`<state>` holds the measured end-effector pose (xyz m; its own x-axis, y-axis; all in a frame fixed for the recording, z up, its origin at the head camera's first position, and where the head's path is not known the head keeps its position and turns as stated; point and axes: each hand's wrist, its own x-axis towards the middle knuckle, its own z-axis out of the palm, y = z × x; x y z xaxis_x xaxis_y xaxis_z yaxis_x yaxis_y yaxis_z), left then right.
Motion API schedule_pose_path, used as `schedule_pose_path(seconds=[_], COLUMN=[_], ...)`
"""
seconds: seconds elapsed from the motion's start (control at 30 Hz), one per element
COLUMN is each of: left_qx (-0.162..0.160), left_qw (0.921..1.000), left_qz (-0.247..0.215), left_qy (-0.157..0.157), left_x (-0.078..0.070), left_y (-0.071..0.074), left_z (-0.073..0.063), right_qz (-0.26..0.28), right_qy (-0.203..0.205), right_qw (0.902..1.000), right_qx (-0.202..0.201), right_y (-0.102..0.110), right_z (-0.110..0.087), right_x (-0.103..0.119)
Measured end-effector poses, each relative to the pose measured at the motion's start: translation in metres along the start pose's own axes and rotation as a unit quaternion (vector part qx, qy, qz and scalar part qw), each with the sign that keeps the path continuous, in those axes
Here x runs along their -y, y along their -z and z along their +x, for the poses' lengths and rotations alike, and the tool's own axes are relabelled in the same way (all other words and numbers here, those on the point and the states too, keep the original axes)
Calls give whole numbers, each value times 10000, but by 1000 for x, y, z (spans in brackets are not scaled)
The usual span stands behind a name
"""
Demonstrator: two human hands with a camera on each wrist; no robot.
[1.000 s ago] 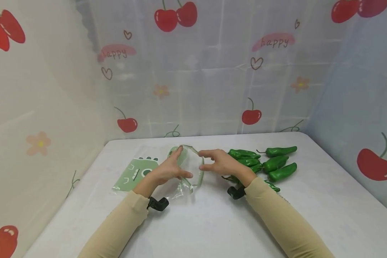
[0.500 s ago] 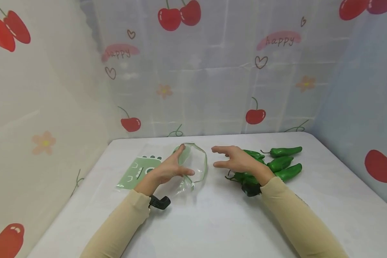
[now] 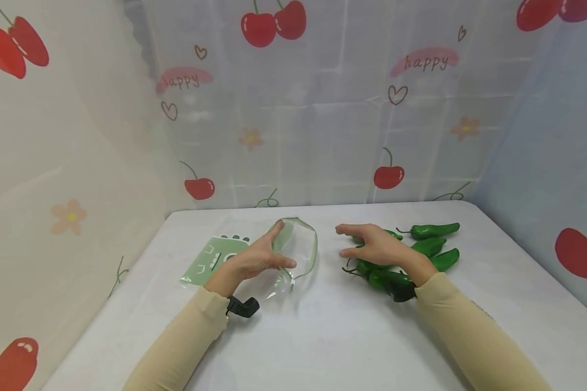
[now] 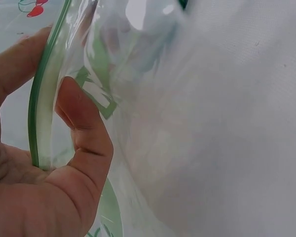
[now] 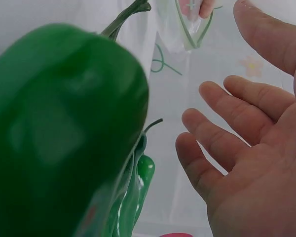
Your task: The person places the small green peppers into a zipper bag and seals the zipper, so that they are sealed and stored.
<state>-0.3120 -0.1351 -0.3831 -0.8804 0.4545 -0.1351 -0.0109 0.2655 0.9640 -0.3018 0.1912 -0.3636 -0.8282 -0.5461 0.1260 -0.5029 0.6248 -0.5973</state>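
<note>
A clear zip bag point(image 3: 215, 260) with a green cartoon face lies on the table, its green-edged mouth spread wide toward the right. My left hand point(image 3: 251, 258) holds the bag at the mouth, thumb and index finger apart. In the left wrist view, the green zip strip point(image 4: 33, 108) runs between the bent thumb and the other fingers. Over the left part of a pile of green peppers point(image 3: 435, 231) hovers my right hand point(image 3: 374, 247), fingers spread and holding nothing. A large green pepper point(image 5: 64, 123) fills the left of the right wrist view.
The white table point(image 3: 293, 342) has curtains point(image 3: 323, 136) with cherry prints behind it and at both sides. A black wrist camera point(image 3: 243, 307) sticks out below the left wrist. The right forearm hides part of the pepper pile.
My right hand has let go of the bag's rim and moved right, over the peppers. The left hand stays at the bag, whose mouth now looks rounder. The head view has shifted slightly.
</note>
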Motion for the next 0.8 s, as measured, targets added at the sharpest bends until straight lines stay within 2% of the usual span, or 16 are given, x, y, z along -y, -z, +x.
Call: schedule_pose_path(seconds=[0.2, 0.43, 0.8], left_qx=[99, 63, 17], left_qw=[9999, 9999, 9999], left_qz=[-34, 24, -125], left_qy=[-46, -150, -21], left_x=[0, -2, 0], left_y=[2, 6, 5], left_z=[-1, -1, 2], right_qz=[-99, -127, -182], right_qy=[-19, -91, -57], right_qw=[9999, 9999, 9998], right_qx=[24, -63, -116], right_y=[3, 10, 19], right_z=[-12, -27, -54], right_x=[-5, -8, -22])
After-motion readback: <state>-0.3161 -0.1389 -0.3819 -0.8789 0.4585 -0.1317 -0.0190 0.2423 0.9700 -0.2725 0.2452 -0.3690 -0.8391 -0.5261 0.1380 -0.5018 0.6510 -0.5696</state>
